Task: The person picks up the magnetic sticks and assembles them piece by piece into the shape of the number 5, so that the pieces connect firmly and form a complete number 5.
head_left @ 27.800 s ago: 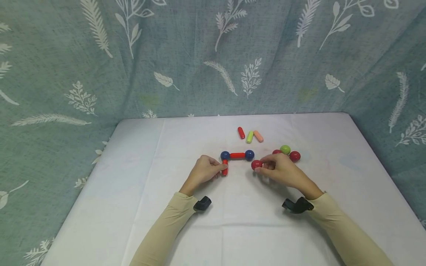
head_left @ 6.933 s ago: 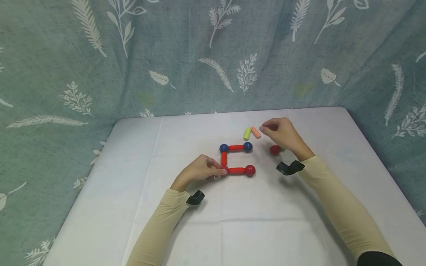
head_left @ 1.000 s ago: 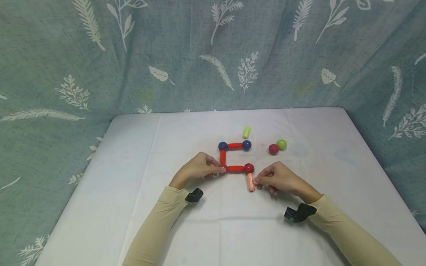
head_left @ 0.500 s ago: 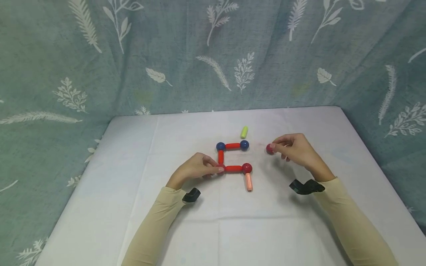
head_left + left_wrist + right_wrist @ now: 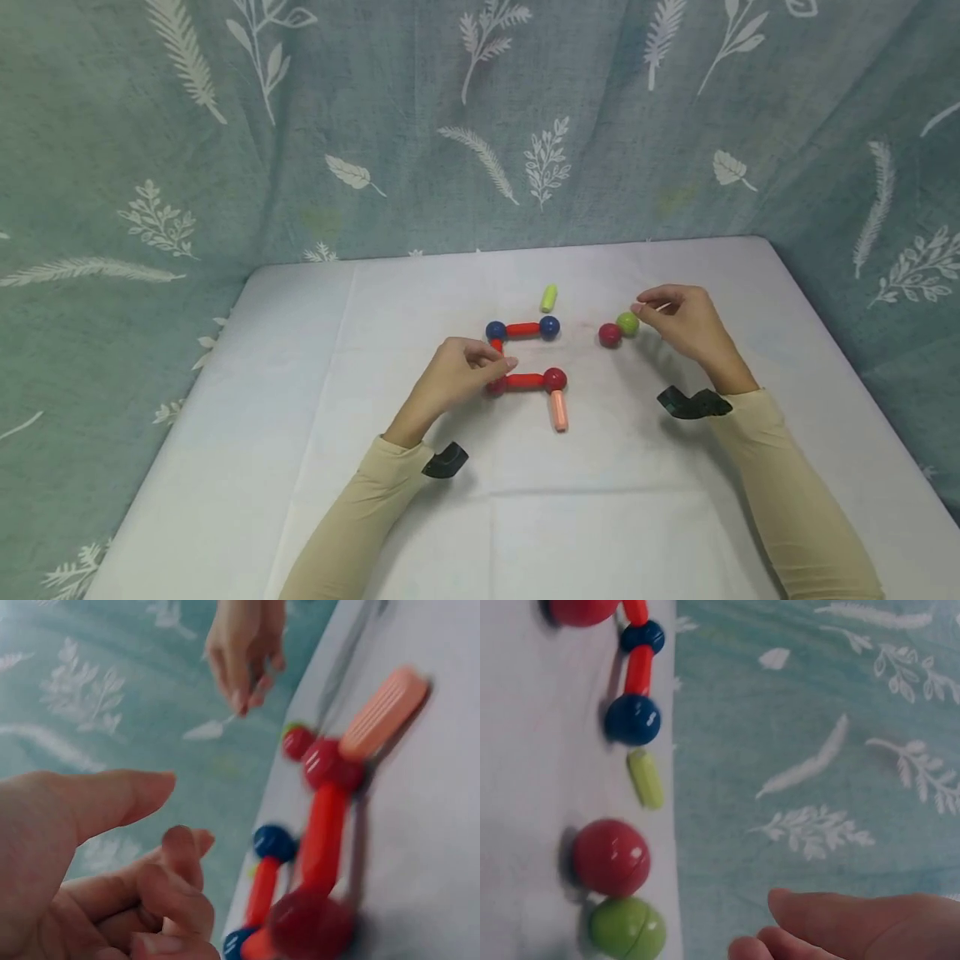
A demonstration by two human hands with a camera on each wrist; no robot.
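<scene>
On the white table, blue balls [image 5: 550, 327], red rods [image 5: 522, 329] and red balls [image 5: 555, 379] join in a chain. A peach rod [image 5: 558, 411] extends toward the near edge from the right-hand red ball. My left hand [image 5: 453, 383] hovers over the chain's left corner, partly hiding a rod and the corner red ball [image 5: 311, 924]. In the left wrist view its thumb and fingers are apart, with nothing between them. Just right of a loose green ball [image 5: 627, 323], my right hand [image 5: 690, 325] is raised and holds nothing. A loose red ball [image 5: 610, 335] lies beside the green one.
A loose yellow-green rod [image 5: 549, 297] lies behind the chain. The white-covered table [image 5: 405, 533] reaches back to a green leaf-patterned curtain [image 5: 405, 125]. A black wrist mount [image 5: 446, 460] sits on the left sleeve, with another [image 5: 694, 403] on the right.
My left hand has lifted off the corner red ball. My right hand, after leaving the peach rod at the chain, has gone from the loose red ball to the green ball's far right side.
</scene>
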